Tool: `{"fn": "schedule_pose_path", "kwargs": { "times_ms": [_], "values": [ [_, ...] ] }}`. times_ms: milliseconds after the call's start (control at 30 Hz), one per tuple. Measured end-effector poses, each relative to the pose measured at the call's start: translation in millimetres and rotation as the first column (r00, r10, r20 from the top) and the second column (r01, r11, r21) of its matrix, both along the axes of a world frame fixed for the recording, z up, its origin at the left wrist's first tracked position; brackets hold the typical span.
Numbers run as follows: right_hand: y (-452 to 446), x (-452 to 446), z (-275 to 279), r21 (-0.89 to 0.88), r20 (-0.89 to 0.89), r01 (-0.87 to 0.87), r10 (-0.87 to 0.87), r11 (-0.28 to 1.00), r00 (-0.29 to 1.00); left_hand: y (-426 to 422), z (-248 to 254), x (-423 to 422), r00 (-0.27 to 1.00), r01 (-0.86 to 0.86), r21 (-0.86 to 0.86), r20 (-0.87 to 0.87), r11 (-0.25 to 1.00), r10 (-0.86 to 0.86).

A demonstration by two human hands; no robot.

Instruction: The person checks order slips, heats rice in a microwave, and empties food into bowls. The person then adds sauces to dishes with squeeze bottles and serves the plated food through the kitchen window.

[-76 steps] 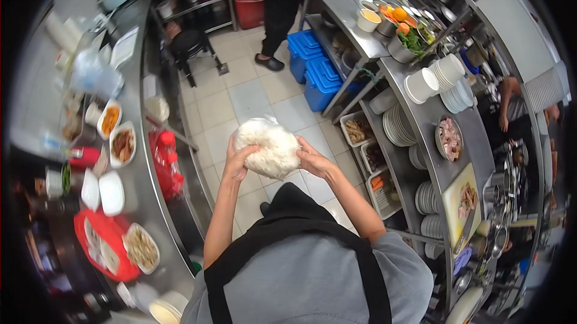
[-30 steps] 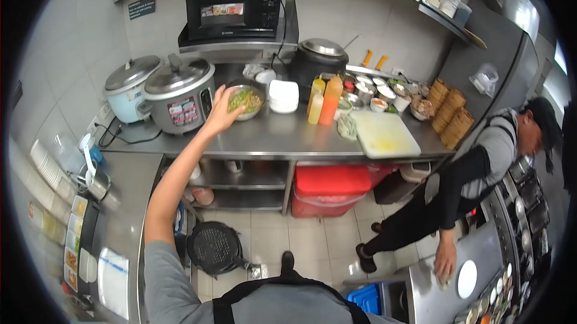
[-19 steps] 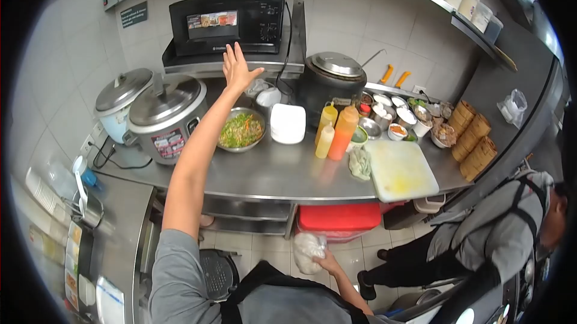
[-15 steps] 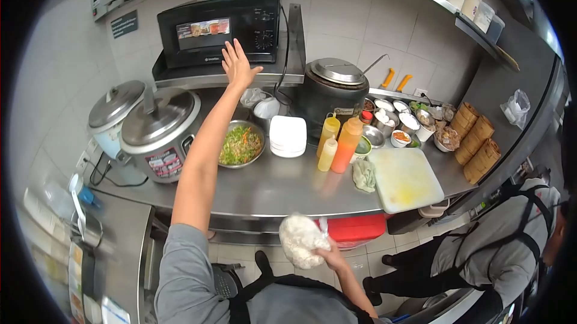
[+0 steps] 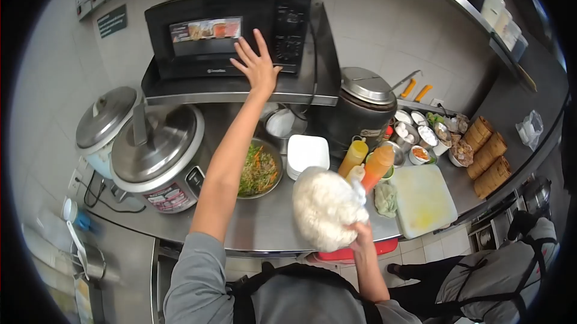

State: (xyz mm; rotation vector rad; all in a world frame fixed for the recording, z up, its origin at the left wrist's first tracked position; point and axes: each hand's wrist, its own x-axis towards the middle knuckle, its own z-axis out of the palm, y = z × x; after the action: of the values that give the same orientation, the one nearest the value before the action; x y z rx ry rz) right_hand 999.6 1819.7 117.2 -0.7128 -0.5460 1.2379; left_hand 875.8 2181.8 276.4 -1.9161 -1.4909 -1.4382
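Observation:
My left hand (image 5: 258,69) is raised with its fingers spread, at the front of the black microwave (image 5: 210,36); whether it touches the door I cannot tell. Nothing is in that hand. Lower right of it, my right hand (image 5: 360,234) grips the gathered side of a clear plastic bag of white food (image 5: 324,210), held above the counter's front edge. Behind the bag stand white square dishes (image 5: 308,153) and squeeze bottles (image 5: 353,157). A metal bowl of chopped greens (image 5: 258,171) is partly hidden by my left forearm.
Two rice cookers (image 5: 159,150) stand at the left, and a black pot (image 5: 360,108) is right of the microwave. A cutting board (image 5: 424,201), small food containers (image 5: 428,136) and bamboo steamers (image 5: 490,159) line the right. A co-worker (image 5: 499,270) is at the lower right.
My view has moved closer to the counter. The left hand has come nearer the microwave front, fingers still spread. My right hand has lifted the bag from below the counter edge to above it.

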Motion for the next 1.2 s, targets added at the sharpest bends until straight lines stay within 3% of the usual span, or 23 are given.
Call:
{"fn": "schedule_pose_path", "kwargs": {
  "times_ms": [100,200,333,400,467,667,800,933,967,1067,1100,1200],
  "values": [
    [22,-1,43,0.078,0.168,-0.030,0.016,0.997,0.986,-30,-7,-27,0.997,0.078,0.132,-0.027,0.988,-0.075],
    [47,-3,86,0.045,0.213,-0.143,0.131,0.989,0.968,-100,-12,-76,0.955,0.252,0.218,0.100,0.943,-0.279],
    [109,-21,127,0.024,0.227,-0.305,0.292,0.952,0.929,-174,-38,-163,0.939,0.207,0.206,0.232,0.956,-0.254],
    [147,-40,149,0.080,0.260,-0.332,0.302,0.940,0.917,-188,-45,-197,0.847,0.197,0.185,0.463,0.963,-0.262],
    [199,-54,164,0.163,0.280,-0.419,0.365,0.893,0.888,-189,-45,-227,0.829,0.146,0.236,0.501,0.961,-0.249],
    [385,-134,211,0.377,0.082,-0.359,0.355,0.854,0.931,-182,-47,-267,0.823,0.075,0.262,0.528,0.962,-0.208],
    [495,-160,228,0.343,-0.050,-0.257,0.291,0.903,0.955,-181,-46,-265,0.842,0.046,0.255,0.511,0.966,-0.175],
    [570,-164,202,0.230,-0.090,-0.061,0.084,0.971,0.992,-184,-45,-253,0.836,0.047,0.198,0.528,0.979,-0.147],
    [593,-162,186,0.264,-0.158,-0.066,0.111,0.962,0.981,-184,-47,-249,0.837,0.061,0.201,0.524,0.978,-0.160],
    [599,-155,189,0.187,-0.131,-0.123,0.148,0.975,0.980,-192,-45,-231,0.857,0.109,0.164,0.484,0.980,-0.177],
    [563,-151,204,0.176,-0.072,-0.256,0.272,0.951,0.960,-195,-42,-224,0.867,0.127,0.126,0.467,0.984,-0.172],
    [494,-137,229,0.066,0.053,-0.263,0.260,0.963,0.964,-194,-43,-202,0.914,0.150,0.075,0.369,0.986,-0.167]
  ]
}}
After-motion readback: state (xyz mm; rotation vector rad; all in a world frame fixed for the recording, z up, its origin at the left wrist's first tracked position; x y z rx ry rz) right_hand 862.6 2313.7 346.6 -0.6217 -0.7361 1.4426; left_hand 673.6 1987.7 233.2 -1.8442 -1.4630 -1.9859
